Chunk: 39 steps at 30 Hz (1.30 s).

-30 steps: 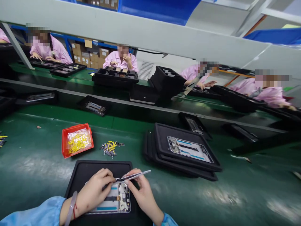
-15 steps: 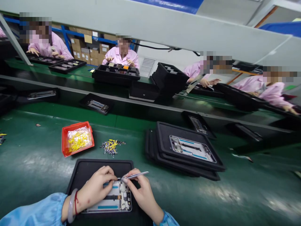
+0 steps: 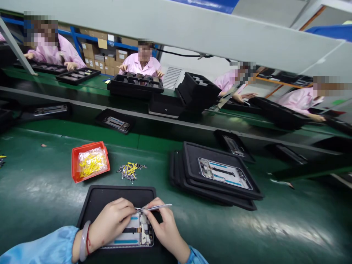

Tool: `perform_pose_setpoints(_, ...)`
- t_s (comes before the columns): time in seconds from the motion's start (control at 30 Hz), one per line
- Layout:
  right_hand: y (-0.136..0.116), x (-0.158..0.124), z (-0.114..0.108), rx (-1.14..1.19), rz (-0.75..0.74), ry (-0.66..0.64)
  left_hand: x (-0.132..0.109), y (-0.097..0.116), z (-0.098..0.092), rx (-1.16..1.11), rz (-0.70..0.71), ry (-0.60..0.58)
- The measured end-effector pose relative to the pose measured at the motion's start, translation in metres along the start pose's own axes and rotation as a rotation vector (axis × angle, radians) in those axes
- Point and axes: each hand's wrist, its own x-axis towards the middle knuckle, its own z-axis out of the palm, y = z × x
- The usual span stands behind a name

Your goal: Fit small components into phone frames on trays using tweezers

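The right hand (image 3: 165, 229) pinches steel tweezers (image 3: 158, 207) over a phone frame (image 3: 144, 231).

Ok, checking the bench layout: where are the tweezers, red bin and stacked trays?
Tweezers (image 3: 162, 206), head view, rear shank.
Red bin (image 3: 74, 161), head view, left rim.
Stacked trays (image 3: 189, 161), head view, top tray's left rim.

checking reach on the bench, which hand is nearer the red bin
Left. The left hand is below and in front of the red plastic bin, not touching it. The right hand, holding steel tweezers, is farther away, down and to the bin's right.
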Motion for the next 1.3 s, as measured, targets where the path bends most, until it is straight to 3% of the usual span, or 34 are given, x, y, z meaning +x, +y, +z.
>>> perform_pose_setpoints(0.13, -0.002, -0.001, 0.002, -0.019, -0.062, 0.008, -0.004, 0.0, 0.002, 0.133, 0.107, 0.016)
perform_pose_setpoints(0.37, -0.001, -0.003, 0.007, 0.086, 0.06, 0.059, -0.005, -0.003, 0.003, 0.198, 0.166, 0.035)
perform_pose_setpoints(0.63, -0.001, -0.004, 0.008, 0.031, 0.027, 0.061, -0.006, -0.001, 0.002, 0.293, 0.228, -0.006)
perform_pose_setpoints(0.87, 0.0, -0.004, 0.007, -0.047, -0.05, 0.043, -0.006, 0.004, 0.004, 0.432, 0.285, -0.145)
perform_pose_setpoints(1.3, -0.004, -0.001, 0.007, -0.039, -0.054, 0.032, -0.014, 0.004, 0.012, 0.537, 0.31, -0.153)
